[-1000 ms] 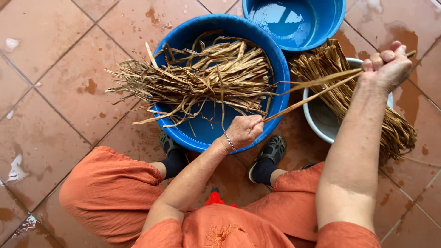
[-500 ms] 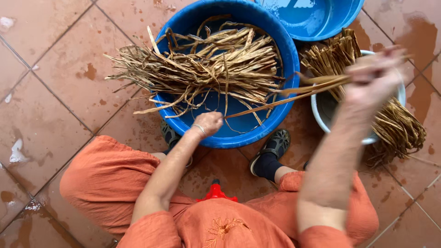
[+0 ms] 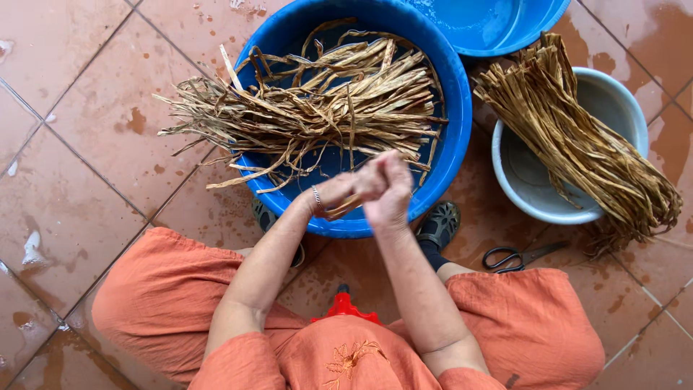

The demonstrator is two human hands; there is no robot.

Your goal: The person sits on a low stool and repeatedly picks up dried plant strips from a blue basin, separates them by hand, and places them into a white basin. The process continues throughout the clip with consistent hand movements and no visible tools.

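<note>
My left hand [image 3: 345, 191] and my right hand [image 3: 390, 189] meet over the near rim of a big blue basin [image 3: 451, 108]. Both close on the same dried tan strip [image 3: 339, 209], whose end pokes out between them. A loose heap of dried strips [image 3: 310, 108] lies across the basin and spills over its left rim. A neat bundle of the same strips [image 3: 577, 144] rests across a pale grey bowl [image 3: 621, 101] to the right.
A second blue basin [image 3: 498, 29] sits at the top. Black-handled scissors [image 3: 516, 256] lie on the wet red floor tiles [image 3: 86, 144] by my right knee. My orange-clad legs and dark sandals [image 3: 442, 220] are below the basin.
My right hand was out over the grey bowl with a long strip stretched out; it has swung back left and now meets my left hand at the basin's near rim.
</note>
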